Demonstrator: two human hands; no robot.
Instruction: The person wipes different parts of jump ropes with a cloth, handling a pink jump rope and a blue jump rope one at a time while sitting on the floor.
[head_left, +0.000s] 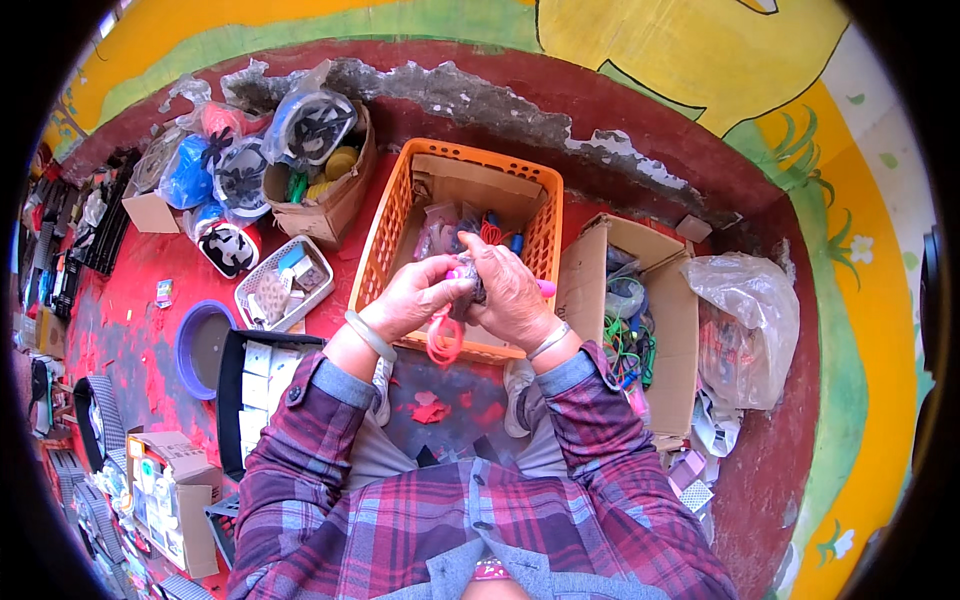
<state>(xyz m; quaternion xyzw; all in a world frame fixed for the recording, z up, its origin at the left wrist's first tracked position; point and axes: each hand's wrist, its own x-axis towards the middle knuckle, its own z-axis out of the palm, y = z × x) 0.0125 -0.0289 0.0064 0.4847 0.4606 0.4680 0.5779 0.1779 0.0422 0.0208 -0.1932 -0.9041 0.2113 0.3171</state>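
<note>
My left hand and my right hand meet over an orange plastic basket, fingers pinched together. Between them they hold a skipping rope with a coral cord looped below and a pink handle poking out past my right hand. A crumpled dark, shiny piece, perhaps wrapping, is bunched in the fingers; its kind is unclear. Inside the basket lie a cardboard piece, clear-wrapped items and a red cord beside a blue handle.
Right of the basket stands a cardboard box of tangled cords, with a clear plastic bag beyond. On the left are a white basket, a purple basin, a black case and a carton of bagged helmets. A painted wall curves behind.
</note>
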